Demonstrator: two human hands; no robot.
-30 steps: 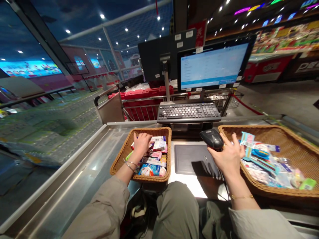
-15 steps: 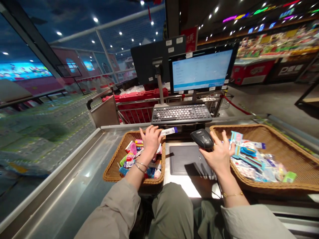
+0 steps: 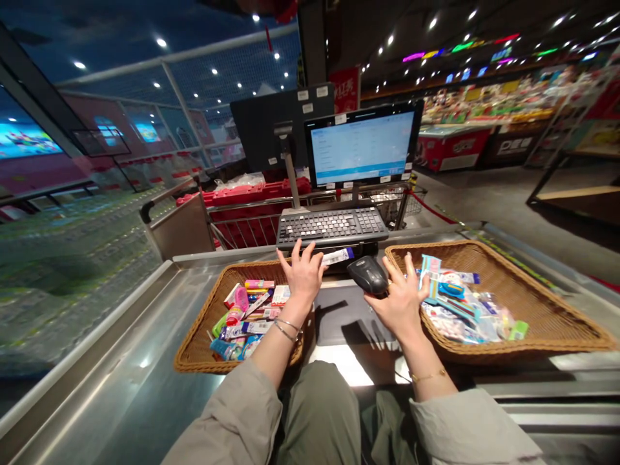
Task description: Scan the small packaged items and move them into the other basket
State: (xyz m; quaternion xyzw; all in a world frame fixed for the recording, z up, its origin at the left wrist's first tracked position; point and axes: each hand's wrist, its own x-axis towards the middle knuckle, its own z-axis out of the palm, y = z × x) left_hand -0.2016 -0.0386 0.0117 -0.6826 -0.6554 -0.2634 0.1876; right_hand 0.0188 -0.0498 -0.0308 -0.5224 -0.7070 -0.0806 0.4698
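Note:
My left hand (image 3: 303, 274) is raised above the far edge of the left wicker basket (image 3: 194, 342), its fingers spread. A small white and blue tube (image 3: 338, 256) sticks out from my left thumb and is pinched there. Its lower end is hidden by my fingers. My right hand (image 3: 400, 300) grips a black handheld barcode scanner (image 3: 368, 274), which points left towards the tube. Small colourful packaged goods (image 3: 242, 316) fill the left basket. More flat packets (image 3: 450, 303) lie in the right wicker basket (image 3: 547, 310), just beside my right hand.
A dark scanning pad (image 3: 349, 316) lies on the steel counter (image 3: 111, 336) between the baskets. Behind it stand a keyboard (image 3: 332, 226) and a lit monitor (image 3: 361, 145). A metal cart with a red crate (image 3: 242, 203) stands beyond, with store shelves to the right.
My left hand has lifted out of the left basket with the tube and moved towards the scanner. The whole view has swung left. My right hand keeps hold of the scanner.

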